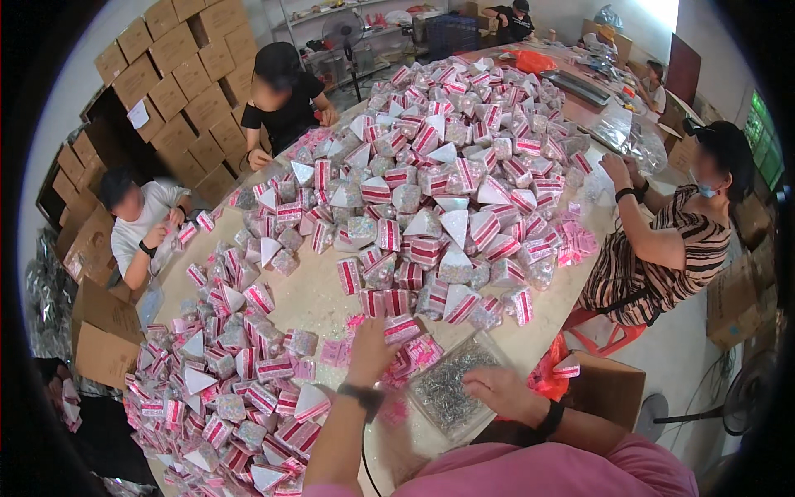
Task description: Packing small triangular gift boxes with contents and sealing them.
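Observation:
My left hand (371, 346) reaches forward, its fingers closed beside pink printed tags (338, 353) and a cake-slice-shaped piece (402, 329) with pink and white bands. What it grips, if anything, does not show. Over a clear shallow tray (487, 346) of small silver metal pieces (454, 389), my right hand (494, 391) is bent with fingers drawn together. Anything between those fingertips is too small to make out. More pink tags (422, 352) lie between the left hand and the tray.
A big heap of wrapped slice-shaped pieces (464, 174) covers the table's middle, with another heap (240, 364) at near left. Co-workers sit around the table, one (662, 224) at right. An open carton (604, 388) stands right of the tray, and a fan (749, 393) beyond.

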The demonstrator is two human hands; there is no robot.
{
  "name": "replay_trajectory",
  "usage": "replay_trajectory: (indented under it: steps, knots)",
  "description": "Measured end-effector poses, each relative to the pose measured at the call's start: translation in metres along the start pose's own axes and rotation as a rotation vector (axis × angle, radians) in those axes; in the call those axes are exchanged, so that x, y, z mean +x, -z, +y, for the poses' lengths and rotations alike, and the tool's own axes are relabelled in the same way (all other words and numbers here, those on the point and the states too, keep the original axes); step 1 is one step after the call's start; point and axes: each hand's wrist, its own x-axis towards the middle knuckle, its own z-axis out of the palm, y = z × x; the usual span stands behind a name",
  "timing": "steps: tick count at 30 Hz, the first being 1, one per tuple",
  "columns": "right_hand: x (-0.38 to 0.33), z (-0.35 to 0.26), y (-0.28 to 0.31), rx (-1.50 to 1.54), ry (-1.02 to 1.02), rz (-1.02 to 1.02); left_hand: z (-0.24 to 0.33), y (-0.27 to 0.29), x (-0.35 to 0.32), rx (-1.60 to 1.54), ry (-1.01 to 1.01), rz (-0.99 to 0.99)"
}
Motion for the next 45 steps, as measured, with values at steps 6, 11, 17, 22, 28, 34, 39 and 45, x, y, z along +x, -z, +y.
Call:
replay_trajectory:
  steps: [6, 11, 17, 22, 28, 34, 39, 45]
  knots:
    - [0.02, -0.023, 0.005, 0.608, -0.262, -0.076, 0.016, 0.049, -0.07, -1.237, 0.543, 0.039]
    - [0.045, -0.04, -0.013, 0.981, -0.282, -0.421, 0.05, 0.068, -0.129, -1.994, 0.543, 0.064]
    - [0.05, -0.055, -0.045, 1.307, -0.246, -0.607, 0.064, 0.064, -0.146, -2.165, 0.634, 0.135]
    - [0.055, -0.075, -0.045, 1.121, -0.367, -0.452, 0.073, 0.074, -0.15, -1.286, 0.425, 0.355]
    - [0.055, -0.075, -0.054, 1.13, -0.239, -0.503, 0.09, 0.108, -0.151, -1.773, 0.487, 0.277]
    - [0.055, -0.085, -0.05, 1.103, -0.172, -0.562, 0.083, 0.094, -0.158, -1.667, 0.48, 0.193]
    - [0.052, -0.108, -0.037, 0.881, -0.134, -0.568, 0.094, 0.103, -0.156, -1.779, 0.42, 0.29]
    - [0.044, -0.132, -0.02, 0.596, -0.063, -0.535, 0.105, 0.115, -0.155, -1.737, 0.383, 0.426]
